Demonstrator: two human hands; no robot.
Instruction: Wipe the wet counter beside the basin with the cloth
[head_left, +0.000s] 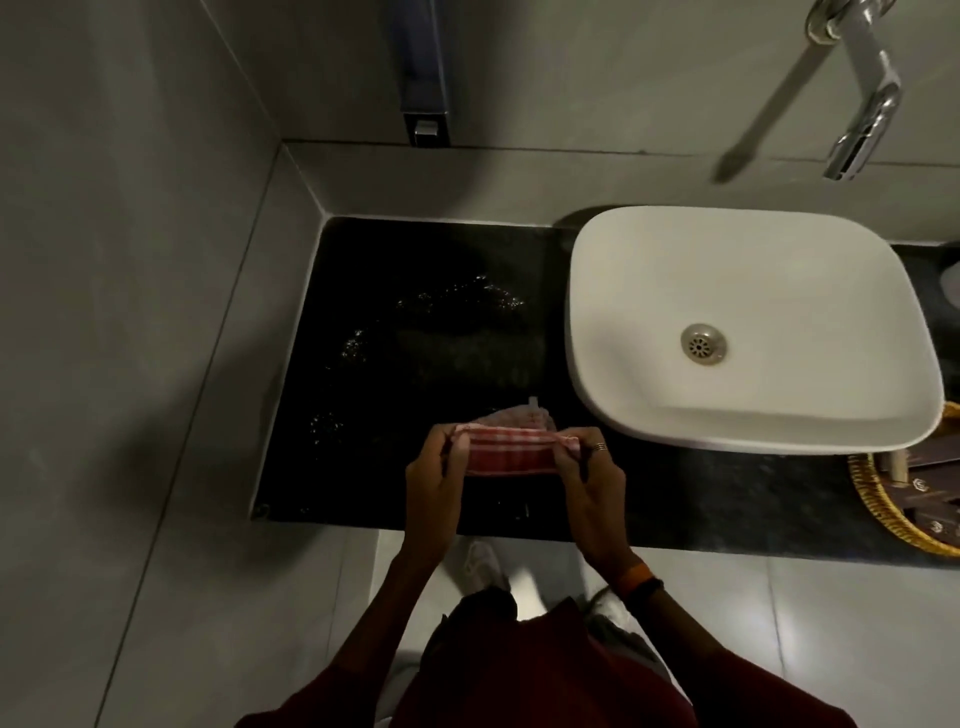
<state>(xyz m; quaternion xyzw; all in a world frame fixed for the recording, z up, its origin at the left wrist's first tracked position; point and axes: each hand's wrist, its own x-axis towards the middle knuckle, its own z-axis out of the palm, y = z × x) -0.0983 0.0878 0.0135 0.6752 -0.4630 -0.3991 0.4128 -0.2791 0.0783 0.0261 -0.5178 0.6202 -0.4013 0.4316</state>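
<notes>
A: Over the front edge of the counter (415, 332), approx 6 o'clock from the wet patch (457, 296). That's where the cloth (506, 457) is, held up between both hands, not down on the stone yet

B: Grip?

A: Left hand (434, 499) pinches the cloth's left end, right hand (592, 493) pinches the right end, thumb + fingertips closed on the fabric. Looks stretched taut btwn them

B: Long axis?

A: Runs 9 to 3, i.e. parallel to the counter edge. Droplets sit at 12 and 11 o'clock from the cloth, so the wipe prob has to go forward and a bit left, away from the body

B: Which hand's closer to the water?

A: Left, I'd say. Right is nearer the basin (737, 322), which lies at 2 o'clock from the cloth

B: And the cloth itself?

A: Red-and-white check, folded into a narrow band, w/ a paler layer and a small tag poking up behind it. Thin, limp stuff by the look. Can't tell if it's damp
</notes>
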